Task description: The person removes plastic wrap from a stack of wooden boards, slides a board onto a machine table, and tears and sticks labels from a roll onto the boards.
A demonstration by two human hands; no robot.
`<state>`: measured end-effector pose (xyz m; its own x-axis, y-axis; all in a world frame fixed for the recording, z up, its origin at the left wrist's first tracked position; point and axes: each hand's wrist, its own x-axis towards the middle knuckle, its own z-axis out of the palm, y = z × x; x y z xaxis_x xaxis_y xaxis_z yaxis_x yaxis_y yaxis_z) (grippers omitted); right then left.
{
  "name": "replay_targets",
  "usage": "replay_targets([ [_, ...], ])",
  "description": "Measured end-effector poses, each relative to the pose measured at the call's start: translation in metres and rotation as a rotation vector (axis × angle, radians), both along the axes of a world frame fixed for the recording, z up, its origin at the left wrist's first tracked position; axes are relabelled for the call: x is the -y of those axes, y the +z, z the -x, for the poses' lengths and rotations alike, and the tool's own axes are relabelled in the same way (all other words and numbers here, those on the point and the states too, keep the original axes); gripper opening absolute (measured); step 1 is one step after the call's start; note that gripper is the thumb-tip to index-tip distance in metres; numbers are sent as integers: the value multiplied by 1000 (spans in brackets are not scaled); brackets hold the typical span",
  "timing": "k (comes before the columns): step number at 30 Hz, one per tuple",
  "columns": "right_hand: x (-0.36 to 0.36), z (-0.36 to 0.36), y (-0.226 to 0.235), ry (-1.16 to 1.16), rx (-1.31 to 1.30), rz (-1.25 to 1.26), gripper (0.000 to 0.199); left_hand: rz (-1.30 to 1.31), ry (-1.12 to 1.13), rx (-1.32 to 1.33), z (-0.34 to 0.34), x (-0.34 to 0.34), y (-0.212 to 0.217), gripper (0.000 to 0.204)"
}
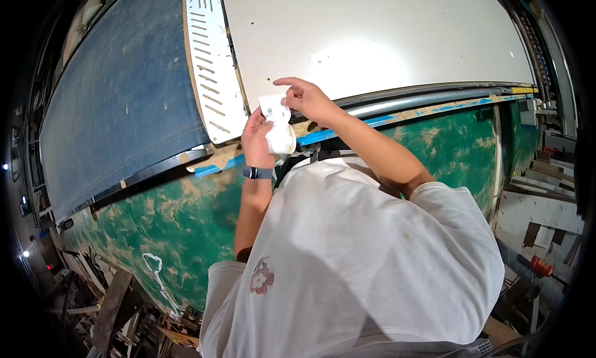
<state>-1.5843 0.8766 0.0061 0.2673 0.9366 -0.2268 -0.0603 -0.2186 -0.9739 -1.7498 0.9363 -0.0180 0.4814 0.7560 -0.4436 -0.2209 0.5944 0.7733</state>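
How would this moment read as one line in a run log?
left hand: holds white roll | right hand: pinches white label above roll | behind: white panel on workbench

The left hand (257,140) covers most of the white roll (282,137); the clutter (124,314) on the near-left floor is way too dark and blurry to make out.

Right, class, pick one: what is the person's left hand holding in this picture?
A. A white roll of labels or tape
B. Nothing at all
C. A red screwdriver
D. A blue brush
A: the left hand grips a white roll, while the right hand pinches a white piece pulled up from it.
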Motion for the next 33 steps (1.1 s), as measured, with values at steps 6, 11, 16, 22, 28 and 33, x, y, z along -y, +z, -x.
replay_targets([
  [6,0,-2,11,-157,-235,-39,38,96,-149,56,4,2,-16,19],
  [11,1,-3,18,-192,-189,-80,37,-51,-167,20,3,-1,-12,10],
  [16,0,-2,20,-176,-195,-120,36,-68,-132,46,4,-1,-4,14],
  [22,-2,-2,8,-251,1057,-213,32,-127,-126,-125,12,-6,-15,14],
  [28,-7,22,0,307,1003,-195,19,4,-183,-148,28,-15,-29,22],
  [33,-37,-11,-4,425,773,-142,19,-70,-275,-137,29,-22,-6,36],
])
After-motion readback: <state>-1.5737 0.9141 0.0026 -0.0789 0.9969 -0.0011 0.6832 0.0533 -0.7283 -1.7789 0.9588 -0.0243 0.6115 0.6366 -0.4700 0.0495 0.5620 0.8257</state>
